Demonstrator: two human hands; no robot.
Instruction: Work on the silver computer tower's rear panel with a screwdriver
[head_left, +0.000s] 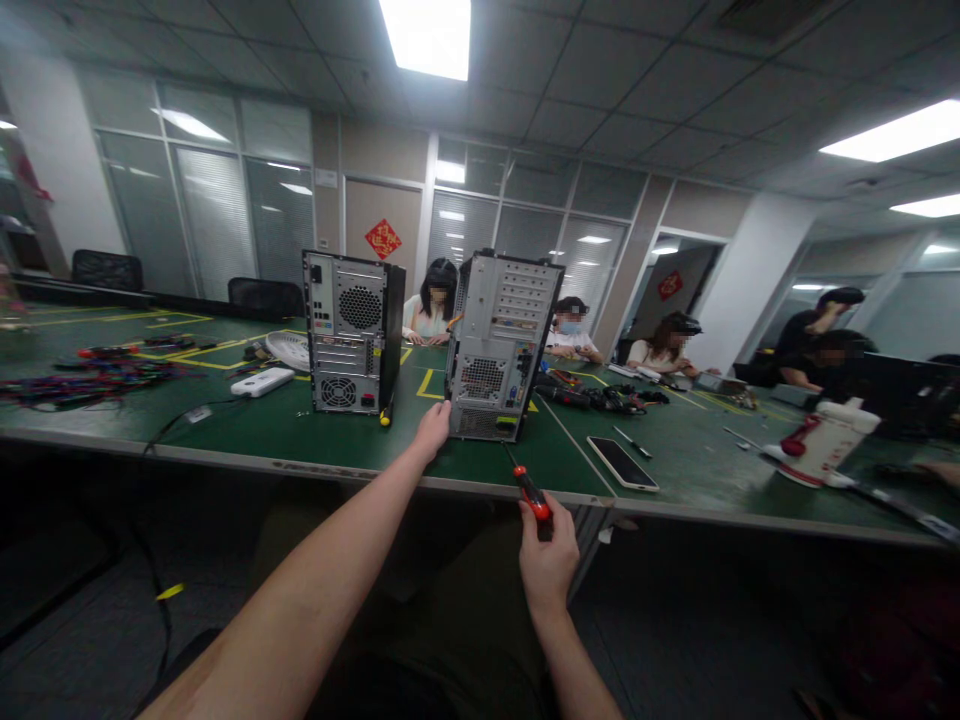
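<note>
Two computer towers stand upright with their backs facing me: a left tower [346, 335] and a right tower [491, 345] nearer the middle. My left hand [433, 430] rests against the lower left edge of the right tower, its fingers partly hidden behind the case. In my right hand [549, 545] is a red and black screwdriver [530, 492], gripped by its handle below the table's front edge. Its shaft points up and left toward the bottom of the right tower; whether the tip touches the case cannot be made out.
On the green table [390, 450] are a phone [622, 463], a pen [632, 442], a white power strip [262, 382], tangled cables [90, 380] at left, black cables [600, 395] and a white cup [829, 440] at right. Several people sit across the table.
</note>
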